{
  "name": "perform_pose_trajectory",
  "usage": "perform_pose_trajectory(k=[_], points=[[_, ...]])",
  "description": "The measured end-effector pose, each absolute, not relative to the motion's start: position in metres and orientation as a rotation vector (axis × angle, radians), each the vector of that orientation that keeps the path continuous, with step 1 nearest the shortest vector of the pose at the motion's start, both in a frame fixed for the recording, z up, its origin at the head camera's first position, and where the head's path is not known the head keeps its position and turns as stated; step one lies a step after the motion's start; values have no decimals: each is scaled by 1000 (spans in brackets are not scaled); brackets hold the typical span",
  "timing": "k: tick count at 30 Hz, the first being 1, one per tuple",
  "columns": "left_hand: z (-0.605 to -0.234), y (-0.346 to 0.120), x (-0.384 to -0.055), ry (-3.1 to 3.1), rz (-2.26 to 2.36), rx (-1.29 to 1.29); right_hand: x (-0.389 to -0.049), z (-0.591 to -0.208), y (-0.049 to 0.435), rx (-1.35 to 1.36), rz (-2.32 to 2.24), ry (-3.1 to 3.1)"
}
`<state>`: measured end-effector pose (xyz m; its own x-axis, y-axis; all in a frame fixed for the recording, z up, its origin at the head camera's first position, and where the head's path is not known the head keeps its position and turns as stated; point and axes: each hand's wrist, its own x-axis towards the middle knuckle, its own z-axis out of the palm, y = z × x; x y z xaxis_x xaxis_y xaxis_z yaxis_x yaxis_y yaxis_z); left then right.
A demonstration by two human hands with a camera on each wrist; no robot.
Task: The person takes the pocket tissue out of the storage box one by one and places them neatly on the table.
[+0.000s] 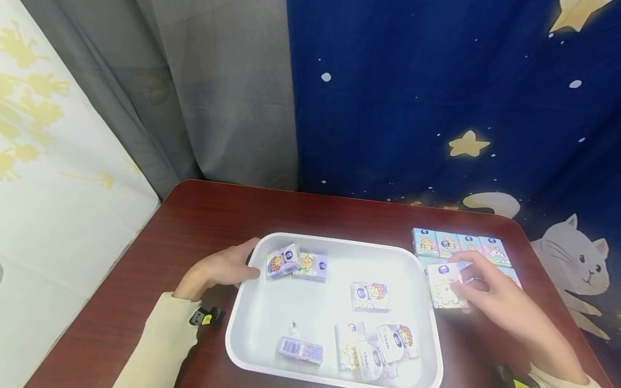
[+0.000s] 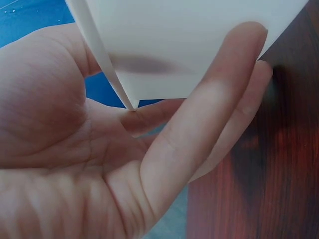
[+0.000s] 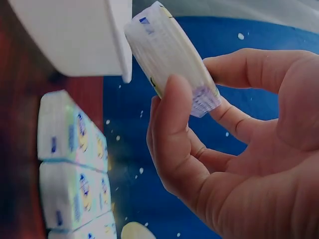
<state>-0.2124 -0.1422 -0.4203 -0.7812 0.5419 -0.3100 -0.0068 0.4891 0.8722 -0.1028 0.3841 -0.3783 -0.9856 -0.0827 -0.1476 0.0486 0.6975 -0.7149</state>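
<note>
My left hand (image 1: 227, 266) grips the rim of a white plastic tray (image 1: 335, 299) at its far left corner. In the left wrist view, its fingers (image 2: 192, 124) lie along the outside of the tray wall. My right hand (image 1: 502, 293) pinches a small tissue pack (image 1: 442, 272) between thumb and fingers, just right of the tray. The right wrist view shows this pack (image 3: 167, 55) held up and tilted, off the table. Several more tissue packs lie scattered in the tray, among them a purple one (image 1: 310, 268) and one with a barcode (image 1: 301, 350).
Right of the tray, tissue packs (image 1: 446, 244) stand in neat rows on the dark red wooden table (image 1: 218, 210), partly hidden by my right hand. Behind the table hang a grey curtain (image 1: 237, 97) and a blue one (image 1: 378, 108) with stars. A white patterned cloth (image 1: 63, 205) is at left.
</note>
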Motion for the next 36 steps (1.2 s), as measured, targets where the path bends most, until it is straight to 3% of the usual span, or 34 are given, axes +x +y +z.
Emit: perform_pose_trajectory(k=[12,20,36], points=[[-417,-145,-210,2152,1288,456,-103,-401,392,-49,-1292,2477],[-418,-145,-211,2151,1285,456,-105,-413,393,-250,-1205,2462],[-418,-145,-211,2165,1280,448,-109,-424,385,-133,-851,2712]])
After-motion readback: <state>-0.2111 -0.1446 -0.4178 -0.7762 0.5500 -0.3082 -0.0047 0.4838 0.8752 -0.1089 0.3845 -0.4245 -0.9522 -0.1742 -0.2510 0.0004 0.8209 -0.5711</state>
